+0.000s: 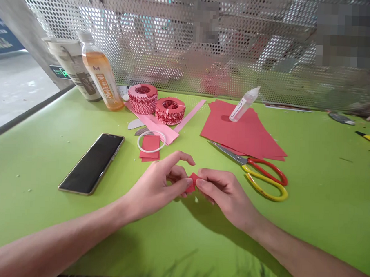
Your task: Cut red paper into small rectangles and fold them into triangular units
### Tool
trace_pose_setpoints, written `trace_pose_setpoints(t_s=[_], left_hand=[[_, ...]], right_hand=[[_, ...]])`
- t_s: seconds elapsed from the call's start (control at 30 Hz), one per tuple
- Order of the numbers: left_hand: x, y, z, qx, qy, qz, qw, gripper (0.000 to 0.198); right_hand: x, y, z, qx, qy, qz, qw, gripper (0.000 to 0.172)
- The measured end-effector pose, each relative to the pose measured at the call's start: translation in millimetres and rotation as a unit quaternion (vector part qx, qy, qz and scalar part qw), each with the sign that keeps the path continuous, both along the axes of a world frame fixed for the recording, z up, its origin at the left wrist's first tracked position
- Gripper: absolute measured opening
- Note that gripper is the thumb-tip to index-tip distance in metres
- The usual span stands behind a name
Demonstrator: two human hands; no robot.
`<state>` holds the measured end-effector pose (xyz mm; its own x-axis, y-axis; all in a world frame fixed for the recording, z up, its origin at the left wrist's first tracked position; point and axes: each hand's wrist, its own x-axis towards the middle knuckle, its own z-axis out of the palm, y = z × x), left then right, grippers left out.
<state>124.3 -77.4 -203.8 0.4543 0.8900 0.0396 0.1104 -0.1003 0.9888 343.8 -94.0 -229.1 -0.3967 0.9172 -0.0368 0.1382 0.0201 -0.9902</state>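
Red paper piece (193, 182) is pinched at its edges between our left hand (154, 187) and right hand (225, 196), both partly closed, fingertips meeting it from either side, above the green tabletop (307, 217), with red-and-yellow-handled scissors (265, 169) nearby on our right.

left hand (152, 190) 1 | right hand (228, 197) 1 | folded red paper piece (193, 183) 1 | pleated paper rings (143, 99) 2 | drink bottle (101, 75) 1 | glue bottle (244, 104) 1 | scissors (257, 174) 1 | smartphone (91, 164) 1
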Motion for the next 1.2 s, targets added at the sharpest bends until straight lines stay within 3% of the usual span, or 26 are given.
trace_pose_setpoints(t_s=[0.1, 0.27, 0.43, 0.53, 0.7, 0.9, 1.2], left_hand=[[-1.0, 0.0, 0.0, 0.032, 0.005, 0.013, 0.999, 0.023], [-3.2, -2.0, 4.7, 0.036, -0.012, -0.030, 0.999, 0.020], [-3.3, -2.5, 7.6, 0.144, 0.032, -0.034, 0.988, 0.033], [-2.2, -1.3, 6.6, 0.175, 0.050, -0.012, 0.983, 0.027], [-1.6, -1.1, 4.7, 0.169, 0.040, 0.005, 0.985, 0.015], [-0.2, -3.0, 2.3, 0.109, -0.034, 0.012, 0.993, 0.032], [2.4, -4.4, 4.4, 0.050, -0.064, 0.023, 0.996, 0.032]], right_hand=[[0.5, 0.3, -0.8, -0.006, 0.002, 0.000, 1.000, 0.065], [-0.4, -0.5, -0.7, -0.009, 0.001, 0.020, 1.000, 0.061], [0.7, -0.2, 0.4, -0.010, 0.024, -0.036, 0.999, 0.055], [2.1, -0.8, 1.7, -0.007, 0.026, -0.046, 0.999, 0.052], [1.6, -3.7, 3.0, 0.024, 0.018, -0.041, 0.999, 0.050], [-0.6, -6.1, 4.7, 0.083, -0.008, -0.052, 0.995, 0.047], [-1.0, -6.9, 7.7, 0.109, -0.030, -0.045, 0.993, 0.047]])
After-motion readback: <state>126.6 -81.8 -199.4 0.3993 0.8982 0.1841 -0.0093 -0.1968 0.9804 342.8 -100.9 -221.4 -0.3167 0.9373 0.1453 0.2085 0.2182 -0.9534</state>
